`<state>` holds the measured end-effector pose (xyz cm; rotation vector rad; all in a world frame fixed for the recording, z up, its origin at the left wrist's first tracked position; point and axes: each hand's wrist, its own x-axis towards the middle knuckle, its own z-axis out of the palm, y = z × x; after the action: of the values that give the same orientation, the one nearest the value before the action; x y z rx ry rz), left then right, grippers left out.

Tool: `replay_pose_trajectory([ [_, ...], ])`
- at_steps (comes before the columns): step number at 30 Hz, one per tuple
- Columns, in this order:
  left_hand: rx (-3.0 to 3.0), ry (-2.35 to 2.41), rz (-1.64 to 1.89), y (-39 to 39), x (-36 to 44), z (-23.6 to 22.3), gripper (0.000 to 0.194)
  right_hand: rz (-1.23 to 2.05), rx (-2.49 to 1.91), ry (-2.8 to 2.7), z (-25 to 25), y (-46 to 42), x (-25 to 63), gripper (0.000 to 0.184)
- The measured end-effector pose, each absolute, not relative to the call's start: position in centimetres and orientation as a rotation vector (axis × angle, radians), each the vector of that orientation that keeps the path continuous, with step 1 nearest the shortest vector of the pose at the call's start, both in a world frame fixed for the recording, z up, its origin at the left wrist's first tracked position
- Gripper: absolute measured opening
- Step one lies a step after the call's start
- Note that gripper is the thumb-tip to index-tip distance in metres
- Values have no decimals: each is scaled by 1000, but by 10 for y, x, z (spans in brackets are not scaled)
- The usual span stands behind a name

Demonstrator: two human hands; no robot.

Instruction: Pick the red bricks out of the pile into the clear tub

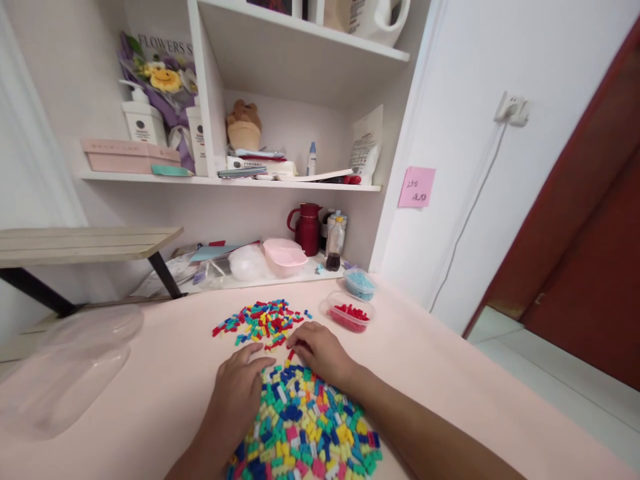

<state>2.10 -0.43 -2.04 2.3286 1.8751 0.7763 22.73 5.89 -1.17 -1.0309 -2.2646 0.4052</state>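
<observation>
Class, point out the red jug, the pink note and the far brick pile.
Red jug [307, 232]: head view, middle of its body.
Pink note [417, 187]: head view, middle of its face.
Far brick pile [275, 325]: head view, near its middle.

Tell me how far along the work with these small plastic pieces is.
Looks done: red pieces are gathered in one clear container, light-blue ones in another.
In hand: the left hand and right hand are between the two piles; whether the right grips a piece is unclear.
Apparently left: the smaller pile and larger pile, both mixed colours.
</observation>
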Motion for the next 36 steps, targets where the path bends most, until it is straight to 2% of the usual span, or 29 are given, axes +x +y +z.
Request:
replay_pose_trajectory([
  [6, 2329, 1855, 832, -5, 21, -19, 46, 363, -1014, -2277, -13, 60, 230, 30],
  [11, 2312, 1851, 802, -6, 22, -16, 46, 404, -1008, -2275, -13, 61, 229, 21],
  [23, 2319, 1807, 896, -3, 19, -22, 43, 431, -1087, -2253, -7, 58, 227, 21],
  [29, 2332, 1823, 893, -1, 18, -20, 42, 297, -1112, -2231, 6, 58, 233, 21],
  [36, 2390, 1829, 884, 5, 12, -22, 39, 15, -1217, -1888, 34, 81, 284, 17],
])
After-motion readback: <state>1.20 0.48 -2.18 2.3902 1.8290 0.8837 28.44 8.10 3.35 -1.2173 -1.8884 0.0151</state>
